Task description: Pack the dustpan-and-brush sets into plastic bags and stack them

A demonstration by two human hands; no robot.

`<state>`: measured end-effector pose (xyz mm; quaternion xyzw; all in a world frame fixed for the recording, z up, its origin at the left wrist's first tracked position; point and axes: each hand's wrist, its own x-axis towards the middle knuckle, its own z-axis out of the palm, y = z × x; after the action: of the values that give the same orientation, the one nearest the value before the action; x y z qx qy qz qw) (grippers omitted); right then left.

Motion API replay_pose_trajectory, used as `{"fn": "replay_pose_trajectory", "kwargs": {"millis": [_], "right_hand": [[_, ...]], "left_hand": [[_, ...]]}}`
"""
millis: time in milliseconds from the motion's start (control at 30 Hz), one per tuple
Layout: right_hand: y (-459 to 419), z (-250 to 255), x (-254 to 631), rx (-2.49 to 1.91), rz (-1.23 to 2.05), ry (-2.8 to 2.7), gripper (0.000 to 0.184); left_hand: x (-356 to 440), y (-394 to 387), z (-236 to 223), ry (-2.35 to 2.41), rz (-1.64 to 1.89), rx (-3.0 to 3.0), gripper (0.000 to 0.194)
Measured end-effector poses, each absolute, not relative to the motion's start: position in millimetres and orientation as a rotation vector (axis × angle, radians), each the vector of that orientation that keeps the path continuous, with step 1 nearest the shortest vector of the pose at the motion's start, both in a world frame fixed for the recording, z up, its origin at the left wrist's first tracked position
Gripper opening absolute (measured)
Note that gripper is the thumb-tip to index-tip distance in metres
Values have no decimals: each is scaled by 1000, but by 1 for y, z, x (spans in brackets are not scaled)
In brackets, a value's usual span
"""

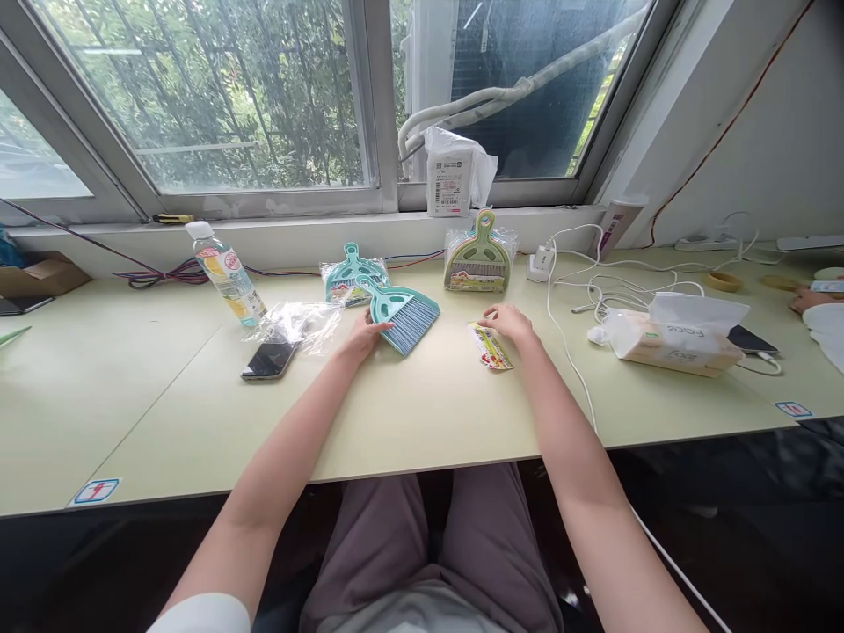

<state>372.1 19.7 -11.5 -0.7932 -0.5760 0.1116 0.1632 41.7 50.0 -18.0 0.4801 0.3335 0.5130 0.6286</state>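
Note:
My left hand grips the left edge of a teal mini dustpan and brush set, its thumb over the near side. The brush's striped bristles face up and to the right. A yellow printed label card lies on the table to the right, and the fingers of my right hand pinch its upper end. Just behind the teal set rests another teal set in clear wrapping. Crumpled clear plastic film sits left of my left hand, partly over a phone.
A green wrapped brush set stands against the sill. A bottle leans at the left. White cables, a charger and a tissue pack occupy the right. Another person's hand shows at the far right.

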Motion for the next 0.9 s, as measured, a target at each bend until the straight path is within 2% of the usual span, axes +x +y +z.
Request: {"fn": "replay_pose_trajectory", "kwargs": {"millis": [100,267,333,467,633,900], "right_hand": [[17,-7,370,-2139,418,-1760,34],[17,-3,365,-2089,488,-1896,25],[17,-4,362,-2081,471,-1922,28],[16,-2,354,-2062,428,-1935,39],[11,6,348,-2177,483,-1908,27],[11,6,348,-2124,584,-1999,23]], "left_hand": [[41,47,-15,763,1152,1112,64],[43,38,-8,772,1037,1106,75],[44,35,-6,777,989,1106,78],[47,35,-8,784,963,1114,66],[47,39,-13,758,980,1140,52],[46,40,-13,829,1057,1047,67]]}}
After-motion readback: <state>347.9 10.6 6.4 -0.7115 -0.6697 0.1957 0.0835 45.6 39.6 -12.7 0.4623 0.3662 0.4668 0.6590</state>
